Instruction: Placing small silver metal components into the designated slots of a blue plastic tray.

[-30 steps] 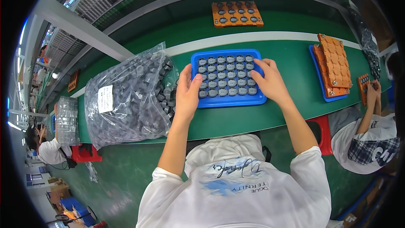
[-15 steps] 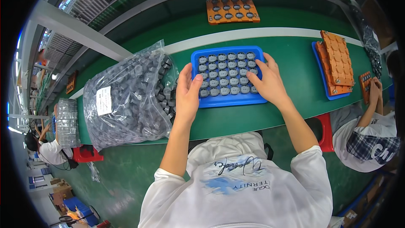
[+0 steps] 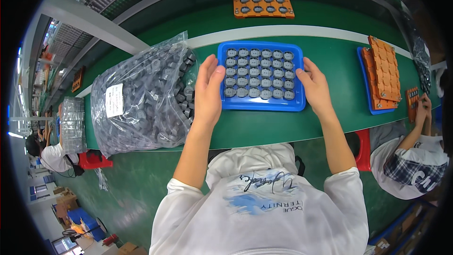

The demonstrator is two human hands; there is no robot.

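Observation:
A shallow blue plastic tray [image 3: 264, 106] rests on the green bench in front of me, with several rows of small grey plastic caps [image 3: 255, 72] standing in it. My left hand [image 3: 209, 87] grips the tray's left rim, its thumb at the edge and its fingers along the outer side. On the opposite side, my right hand [image 3: 315, 85] holds the right rim, with the thumb on the edge by the caps. Just left of my left hand lies a large clear plastic bag [image 3: 146, 113] full of dark grey caps, its mouth open toward the tray.
Beyond the white strip, an orange fixture [image 3: 263, 10] with grey parts sits at the back. Orange plates [image 3: 384, 73] are stacked over another blue tray [image 3: 365, 85] on the right. A co-worker [image 3: 415, 156] handles an orange fixture [image 3: 412, 104] at far right; another person [image 3: 56, 158] sits far left.
My right hand has drawn back from over the caps to the tray's right rim. The tray sits slightly farther up and right in view; the view itself has shifted a little.

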